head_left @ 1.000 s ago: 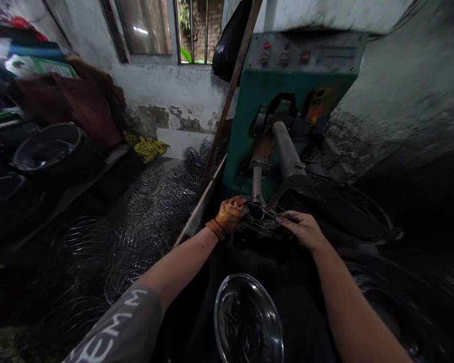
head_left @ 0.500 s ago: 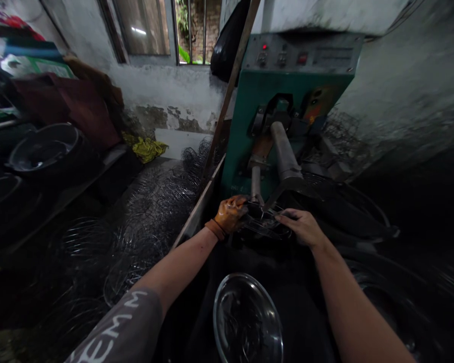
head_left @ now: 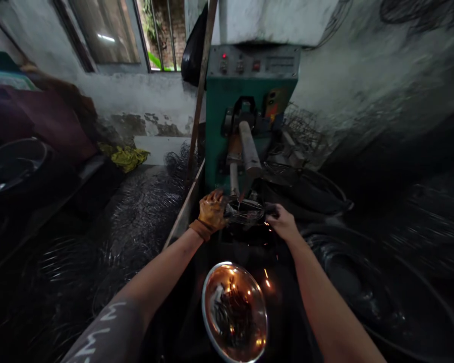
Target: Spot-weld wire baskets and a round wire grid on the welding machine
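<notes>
- My left hand [head_left: 212, 212], in a worn orange glove, has its fingers curled tight on the left edge of the wire frame [head_left: 245, 212].
- My right hand [head_left: 283, 223] is bare; its fingers close on the right edge of the same frame, at about 3 o'clock from the left hand.
- The wire frame sits between my two hands, just under the tip of the grey welding arm [head_left: 248, 148], which reaches down from 12 o'clock.
- Small orange sparks [head_left: 267, 275] scatter below the frame, toward 6 o'clock.
- The arm belongs to the green machine [head_left: 249, 101], straight ahead at 12 o'clock, with a grey control panel [head_left: 255, 63] on top showing a red light.
- At 6 o'clock from the frame, near my forearms, lies a shiny metal bowl [head_left: 234, 312] with dark bits inside; it glows with orange reflections.
- At 9 o'clock a heap of wire pieces [head_left: 136, 227] spreads across the dark surface.
- At 10 o'clock a yellow cloth [head_left: 125, 157] lies against the wall, below the window [head_left: 106, 33].
- I cannot tell what fills the dark blurred area at 3 o'clock.
</notes>
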{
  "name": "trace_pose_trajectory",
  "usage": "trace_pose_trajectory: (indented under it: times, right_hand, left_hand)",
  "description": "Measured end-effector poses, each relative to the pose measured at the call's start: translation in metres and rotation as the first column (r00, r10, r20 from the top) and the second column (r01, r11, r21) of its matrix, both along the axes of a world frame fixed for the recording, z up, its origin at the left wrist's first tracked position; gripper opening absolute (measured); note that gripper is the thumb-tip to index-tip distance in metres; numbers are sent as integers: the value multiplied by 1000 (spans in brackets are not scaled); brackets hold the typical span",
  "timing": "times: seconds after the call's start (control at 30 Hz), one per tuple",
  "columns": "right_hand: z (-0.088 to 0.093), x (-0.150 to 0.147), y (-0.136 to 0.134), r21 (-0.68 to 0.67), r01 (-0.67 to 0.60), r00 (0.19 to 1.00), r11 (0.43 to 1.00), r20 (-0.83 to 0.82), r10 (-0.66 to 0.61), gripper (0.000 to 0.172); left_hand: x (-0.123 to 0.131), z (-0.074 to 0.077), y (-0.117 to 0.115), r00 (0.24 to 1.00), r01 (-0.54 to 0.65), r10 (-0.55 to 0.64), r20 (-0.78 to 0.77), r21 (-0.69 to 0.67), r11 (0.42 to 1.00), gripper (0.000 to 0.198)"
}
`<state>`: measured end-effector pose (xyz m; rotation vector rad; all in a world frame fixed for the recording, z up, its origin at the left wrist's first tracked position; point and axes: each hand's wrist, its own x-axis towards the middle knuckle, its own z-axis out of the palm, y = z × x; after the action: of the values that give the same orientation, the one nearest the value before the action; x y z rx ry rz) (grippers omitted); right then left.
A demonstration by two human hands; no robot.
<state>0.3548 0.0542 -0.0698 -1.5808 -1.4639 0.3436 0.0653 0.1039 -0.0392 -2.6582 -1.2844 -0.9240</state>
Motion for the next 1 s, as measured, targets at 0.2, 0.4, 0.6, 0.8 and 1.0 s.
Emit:
trace_pose_trajectory:
  times: [0.2,0.4,0.6,0.8,1.0]
  right_hand:
    - [-21,-5,-5,216,92,971,972,198,-136,19]
    - [-20,-8,-17,186,75,978,980,180,-109,25]
    - [-12,-1,-15,8,16,1000,1000,24,-16,45]
    - [-11,4,-17,-53,-16,998,998,-57,13,57]
    - [-11,3,-15,-93,9,999,996,-38,-13,56]
  left_hand:
    - [1,-9,0,965,95,-124,231,134,986,66]
    - [-10,5,-2,955,126,-155,254,128,984,77]
    - [-20,5,24,978,184,-177,113,-55,981,82]
    - [-41,24,68,966,233,-249,-68,-192,953,64]
    - [-59,14,94,950,306,-302,83,-453,837,40]
